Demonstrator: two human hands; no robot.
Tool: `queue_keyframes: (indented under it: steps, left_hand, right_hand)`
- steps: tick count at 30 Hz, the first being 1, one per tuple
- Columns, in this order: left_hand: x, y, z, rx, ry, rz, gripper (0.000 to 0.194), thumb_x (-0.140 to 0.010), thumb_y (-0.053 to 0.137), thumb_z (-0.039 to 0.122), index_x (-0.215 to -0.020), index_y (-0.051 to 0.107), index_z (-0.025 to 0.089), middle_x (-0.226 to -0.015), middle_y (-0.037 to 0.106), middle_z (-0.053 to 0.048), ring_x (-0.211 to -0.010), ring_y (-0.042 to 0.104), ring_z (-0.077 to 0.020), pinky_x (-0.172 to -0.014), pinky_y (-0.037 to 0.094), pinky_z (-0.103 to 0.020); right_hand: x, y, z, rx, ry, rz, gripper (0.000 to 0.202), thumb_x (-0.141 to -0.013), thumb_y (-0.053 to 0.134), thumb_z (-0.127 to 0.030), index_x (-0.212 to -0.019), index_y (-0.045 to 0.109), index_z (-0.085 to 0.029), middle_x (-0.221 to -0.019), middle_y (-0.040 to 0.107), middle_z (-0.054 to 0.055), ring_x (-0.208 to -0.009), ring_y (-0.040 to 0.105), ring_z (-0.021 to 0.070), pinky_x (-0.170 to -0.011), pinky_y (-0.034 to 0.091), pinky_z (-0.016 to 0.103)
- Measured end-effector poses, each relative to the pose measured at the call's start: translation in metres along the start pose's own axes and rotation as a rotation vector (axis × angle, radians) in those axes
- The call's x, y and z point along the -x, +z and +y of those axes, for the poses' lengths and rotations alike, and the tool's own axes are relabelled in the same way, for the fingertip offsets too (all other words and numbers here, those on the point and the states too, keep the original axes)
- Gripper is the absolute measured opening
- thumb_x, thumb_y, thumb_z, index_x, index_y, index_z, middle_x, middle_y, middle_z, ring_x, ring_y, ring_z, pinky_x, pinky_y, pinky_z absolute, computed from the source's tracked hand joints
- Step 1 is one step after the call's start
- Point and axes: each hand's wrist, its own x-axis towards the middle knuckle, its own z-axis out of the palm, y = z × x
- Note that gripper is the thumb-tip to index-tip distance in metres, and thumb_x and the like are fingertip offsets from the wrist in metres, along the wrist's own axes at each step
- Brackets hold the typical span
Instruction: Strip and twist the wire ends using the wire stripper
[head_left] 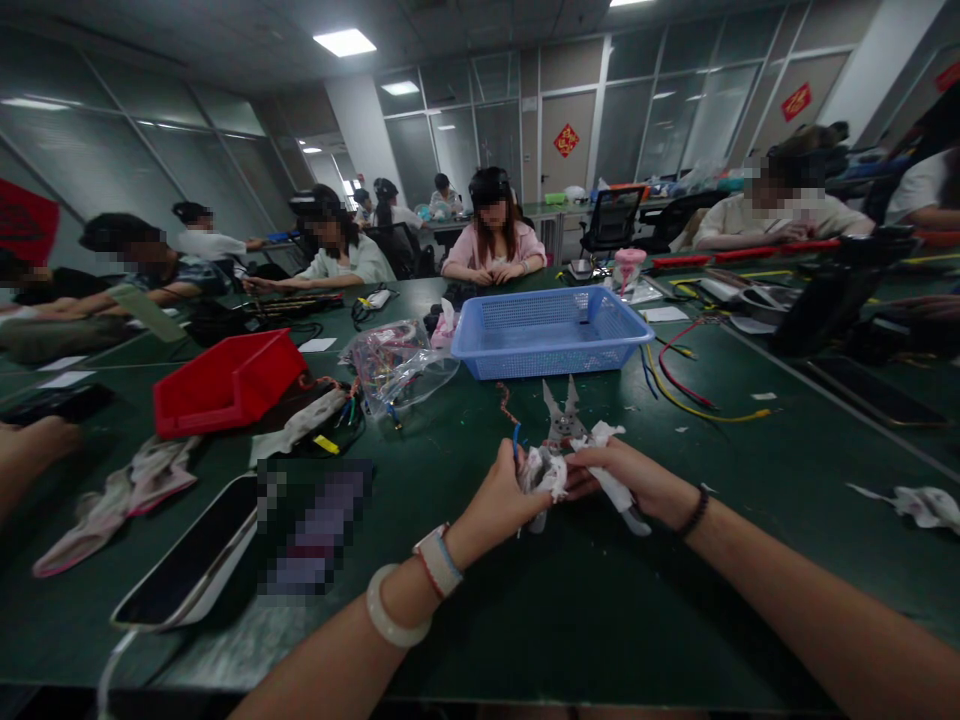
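Over the green worktop [570, 620], the left hand [504, 497] has its fingers closed on a blue wire [516, 436] and white tissue [551, 478]. Beside it, the right hand [634, 478] grips the wire strippers [564, 415], points toward the blue basket [550, 333].

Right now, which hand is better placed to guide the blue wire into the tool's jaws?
Probably the left hand: it already pinches the blue wire just below the tool. The right hand grips the tool's white-wrapped handles.
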Motion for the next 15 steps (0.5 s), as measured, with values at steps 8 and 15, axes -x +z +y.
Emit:
queue_keyframes:
  steps: [8, 15]
  left_hand:
    - [-0.010, -0.004, -0.016, 0.167, 0.042, -0.041, 0.045, -0.072, 0.070, 0.038, -0.085, 0.029, 0.023, -0.078, 0.032, 0.005, -0.068, 0.036, -0.0103, -0.062, 0.032, -0.023]
    - [-0.011, -0.002, -0.016, 0.208, 0.005, -0.041, 0.037, -0.076, 0.064, 0.028, -0.086, 0.029, 0.023, -0.075, 0.034, 0.006, -0.066, 0.036, -0.0101, -0.062, 0.033, -0.022]
  right_hand:
    - [-0.003, -0.007, 0.001, -0.037, -0.030, -0.044, 0.016, -0.075, 0.063, -0.015, -0.090, 0.065, -0.013, -0.081, 0.071, 0.010, -0.074, 0.070, 0.0172, -0.072, 0.059, 0.029]
    - [-0.005, -0.009, 0.003, -0.003, -0.052, -0.035, 0.021, -0.073, 0.067, -0.019, -0.094, 0.066, -0.014, -0.075, 0.067, 0.004, -0.063, 0.062, 0.0116, -0.060, 0.056, 0.024]
